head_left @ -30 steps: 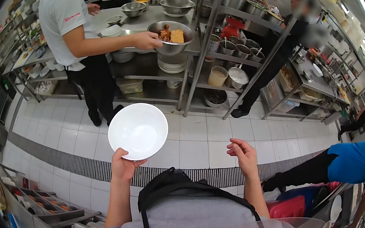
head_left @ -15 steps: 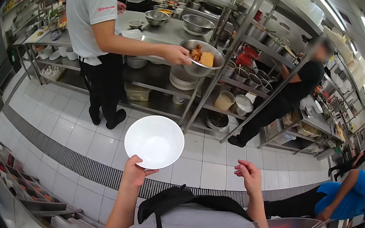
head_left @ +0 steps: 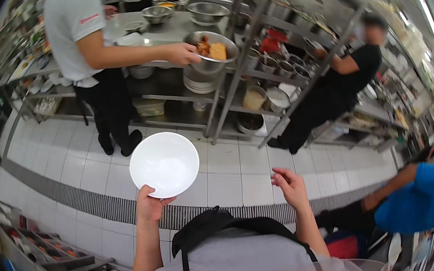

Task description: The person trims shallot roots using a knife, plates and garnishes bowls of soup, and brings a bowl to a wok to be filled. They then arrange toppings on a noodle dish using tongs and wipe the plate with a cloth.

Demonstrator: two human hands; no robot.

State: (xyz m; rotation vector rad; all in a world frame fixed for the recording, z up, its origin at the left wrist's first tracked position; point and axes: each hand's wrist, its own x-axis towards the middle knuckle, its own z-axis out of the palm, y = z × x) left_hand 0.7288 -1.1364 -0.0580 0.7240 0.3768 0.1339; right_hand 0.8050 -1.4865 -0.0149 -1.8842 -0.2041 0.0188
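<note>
Head view: left hand (head_left: pixel 151 205) grips white bowl (head_left: pixel 164 164) at its near rim, thumb inside, bowl held above tiled floor (head_left: pixel 225 189); right hand (head_left: pixel 291 188) empty, fingers partly curled, well apart from bowl; co-worker (head_left: pixel 87 59) holds metal bowl (head_left: pixel 211 51) of food over table.

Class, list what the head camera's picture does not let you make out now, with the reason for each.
All in the head view:
- Underside of the white bowl: faces away from the camera.
- Some fingertips of the left hand: behind the bowl.
- Head of the light-shirted worker: cut off by the top edge.
- Red sleeve lettering: blurred, too small.
</note>
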